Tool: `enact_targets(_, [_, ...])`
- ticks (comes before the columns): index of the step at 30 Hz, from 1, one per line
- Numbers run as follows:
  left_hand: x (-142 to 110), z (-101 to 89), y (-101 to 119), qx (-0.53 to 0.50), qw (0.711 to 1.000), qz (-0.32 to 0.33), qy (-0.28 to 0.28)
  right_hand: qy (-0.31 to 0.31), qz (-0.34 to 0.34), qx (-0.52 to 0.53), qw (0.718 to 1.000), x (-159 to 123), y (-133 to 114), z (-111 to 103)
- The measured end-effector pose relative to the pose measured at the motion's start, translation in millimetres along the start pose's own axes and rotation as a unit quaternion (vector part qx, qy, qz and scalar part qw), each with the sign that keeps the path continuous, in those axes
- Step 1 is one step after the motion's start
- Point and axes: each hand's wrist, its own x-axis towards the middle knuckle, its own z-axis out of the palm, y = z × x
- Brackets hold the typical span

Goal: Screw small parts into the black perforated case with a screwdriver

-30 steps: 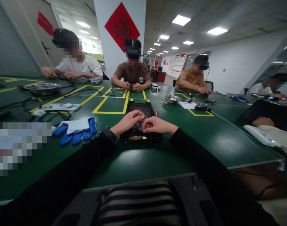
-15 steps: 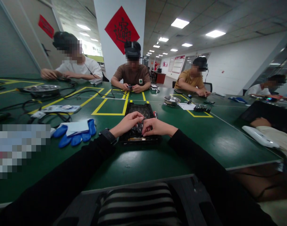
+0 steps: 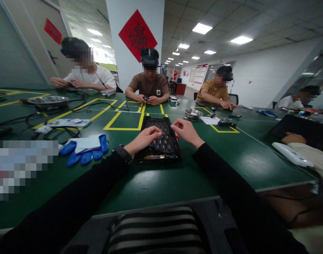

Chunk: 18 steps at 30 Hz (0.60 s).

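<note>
A black tray (image 3: pixel 168 153) lies in front of me, with rows of small shiny pieces (image 3: pixel 161 144) in it and a slim brass-coloured item (image 3: pixel 154 157) along its near edge. Over the tray's left side, my left hand (image 3: pixel 146 138) is closed, thumb and fingertips together. Whatever it may hold is too small to make out. My right hand (image 3: pixel 187 131) is raised by the tray's far right edge, fingers curled and closed; their contents, if any, are hidden. Beneath it, a red object (image 3: pixel 177 136) partly shows beside the tray.
Blue-and-white gloves (image 3: pixel 87 150) lie to the left, near black cables (image 3: pixel 63 132) and a flat packet (image 3: pixel 68 122). Beyond the tray stand a metal bowl (image 3: pixel 193 113) and a white paper (image 3: pixel 210 120). A white device (image 3: pixel 293 154) rests by another person's arm at right. Several people sit around the table.
My right hand has lifted out of the tray and moved right and away from me, uncovering the small pieces. My left hand has hardly moved.
</note>
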Motion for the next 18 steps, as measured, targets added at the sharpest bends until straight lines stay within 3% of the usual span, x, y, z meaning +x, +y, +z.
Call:
enact_targets(2, [0.1, 0.0, -0.1, -0.002, 1.0, -0.004, 0.0, 0.054, 0.111, -0.078, 0.989, 0.9, 21.8, 4.2])
enact_targets(6, [-0.1, -0.1, 0.2, -0.006, 1.0, -0.002, 0.0, -0.001, 0.24, -0.08, 0.967, 4.0, 56.0, 22.3])
enact_targets(13, [-1.1, -0.1, 3.7, -0.004, 1.0, -0.006, 0.0, -0.021, 0.266, -0.006, 0.964, 11.5, 67.3, 32.9])
enact_targets(16, [-2.3, -0.4, 6.0, -0.005, 1.0, -0.011, -0.001, 0.009, 0.273, 0.005, 0.962, 7.0, 67.0, 25.3])
enact_targets(18, [-2.5, -0.6, 6.2, -0.006, 1.0, -0.009, 0.0, 0.067, 0.285, 0.019, 0.956, 5.1, 66.1, 18.4])
